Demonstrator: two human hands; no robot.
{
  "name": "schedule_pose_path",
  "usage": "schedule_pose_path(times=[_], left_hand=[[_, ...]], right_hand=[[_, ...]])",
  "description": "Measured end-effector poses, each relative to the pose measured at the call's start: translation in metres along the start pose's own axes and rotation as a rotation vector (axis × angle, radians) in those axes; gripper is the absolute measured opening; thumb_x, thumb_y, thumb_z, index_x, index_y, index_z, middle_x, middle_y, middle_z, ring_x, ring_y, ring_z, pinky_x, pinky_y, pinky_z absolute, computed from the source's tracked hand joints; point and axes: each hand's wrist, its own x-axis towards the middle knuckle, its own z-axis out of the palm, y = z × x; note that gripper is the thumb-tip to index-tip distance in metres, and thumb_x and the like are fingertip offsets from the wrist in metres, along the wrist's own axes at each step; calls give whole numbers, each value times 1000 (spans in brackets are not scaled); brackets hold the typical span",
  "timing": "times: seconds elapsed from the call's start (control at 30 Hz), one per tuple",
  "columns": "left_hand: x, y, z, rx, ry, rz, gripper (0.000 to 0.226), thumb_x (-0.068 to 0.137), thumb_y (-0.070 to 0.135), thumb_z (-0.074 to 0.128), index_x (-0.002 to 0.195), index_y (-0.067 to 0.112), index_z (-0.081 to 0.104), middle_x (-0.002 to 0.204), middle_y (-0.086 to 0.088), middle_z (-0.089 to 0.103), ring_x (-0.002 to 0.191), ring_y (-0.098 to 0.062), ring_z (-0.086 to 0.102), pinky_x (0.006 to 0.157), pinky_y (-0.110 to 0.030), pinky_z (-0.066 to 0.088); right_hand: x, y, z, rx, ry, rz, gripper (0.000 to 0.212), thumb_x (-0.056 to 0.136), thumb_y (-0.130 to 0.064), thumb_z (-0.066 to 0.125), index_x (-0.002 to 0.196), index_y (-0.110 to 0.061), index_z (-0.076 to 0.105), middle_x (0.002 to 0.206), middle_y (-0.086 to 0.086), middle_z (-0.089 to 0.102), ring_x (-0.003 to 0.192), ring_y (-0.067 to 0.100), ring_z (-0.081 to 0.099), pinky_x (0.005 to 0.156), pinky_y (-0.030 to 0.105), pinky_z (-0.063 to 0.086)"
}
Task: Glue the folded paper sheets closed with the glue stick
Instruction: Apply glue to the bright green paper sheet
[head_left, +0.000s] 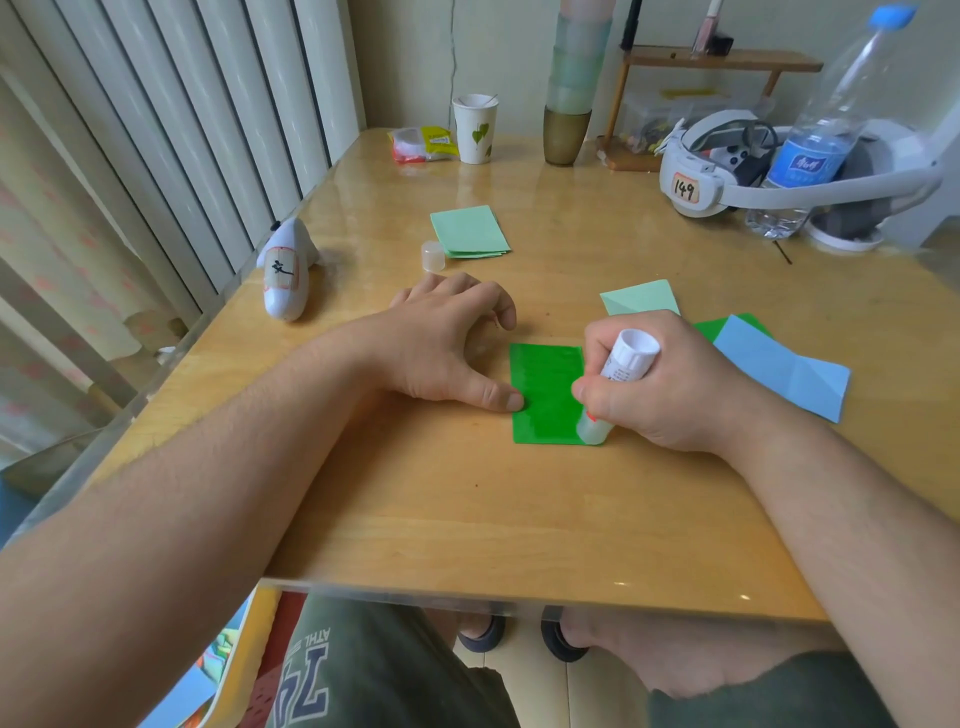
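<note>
A white, fish-shaped plastic object with a tan label (285, 275) lies on the glossy wooden table (467, 519), well off to the left of the fingers. Far beyond the fingertips, a white paper cup printed with green leaves (475, 130) stands beside a crumpled yellow and red snack wrapper (422, 144). A tall stack of translucent green tumblers (571, 88) rises to the right of the cup. Further right, a white headset with a tag reading 149 (727, 171) rests beside a clear plastic water bottle with a blue cap (826, 130). Behind them a small wooden shelf (717, 62) holds what may be small cosmetics.
</note>
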Motion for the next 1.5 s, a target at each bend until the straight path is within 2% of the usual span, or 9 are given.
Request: schedule_pose_path(times=[0.2,0.27,0.43,0.67,0.83,1.0,1.23,1.43,1.5], left_hand=[[0,1,-1,-6,-13,-5,83,49,89,63,120,50,44,129,14,38,125,-17,30,118,-47,28],[-1,1,-2,-8,-14,-4,84,49,89,63,120,49,44,129,14,38,125,-17,30,117,-47,28],[0,0,-1,0,-11,0,83,50,89,62,121,49,44,128,14,39,124,-17,31,116,-46,28],[0,2,-1,7,3,-12,80,48,89,59,117,50,44,128,16,41,124,-17,31,113,-43,30],[-1,2,-1,13,-1,-14,79,48,88,59,116,51,43,129,15,40,124,-16,31,114,-44,29],[-1,2,0,9,0,-9,79,49,88,61,116,50,43,128,15,40,124,-16,31,115,-46,30],[-1,0,-1,-5,-15,-2,82,49,88,62,119,50,44,128,16,39,125,-16,30,117,-48,28],[-2,1,-2,-12,-17,7,82,49,89,61,119,50,44,128,16,39,126,-17,31,117,-47,28],[-2,0,-2,-10,-20,9,82,49,89,61,119,50,44,128,16,39,126,-17,31,117,-47,28]], right_hand=[[1,1,-1,5,21,-15,25,72,-23,67,60,-10,49,61,18,49,58,16,40,55,42,34],[1,1,-2,22,68,-21,23,70,-20,65,59,-9,47,56,14,44,57,18,38,54,44,32],[3,-4,-1,236,128,-65,25,69,-22,64,54,-16,44,49,-8,39,52,11,33,53,29,27],[5,-14,17,174,2,-70,28,71,-43,70,68,-16,63,64,8,57,59,8,46,55,25,35],[5,-17,21,107,-42,-61,18,76,-33,74,69,-19,66,68,4,62,62,6,49,57,23,37],[3,-14,18,46,-32,-49,21,75,-31,73,67,-18,58,60,-10,50,59,4,44,54,23,34],[-3,-3,1,29,-17,-13,21,73,-26,71,65,-14,55,54,-13,43,56,6,40,53,26,32],[-2,3,-3,84,-22,-21,25,69,-30,68,61,-12,52,58,12,48,57,13,41,55,34,32],[-1,2,-4,145,4,-20,22,69,-17,66,55,-12,50,51,2,45,54,9,39,53,29,31]])
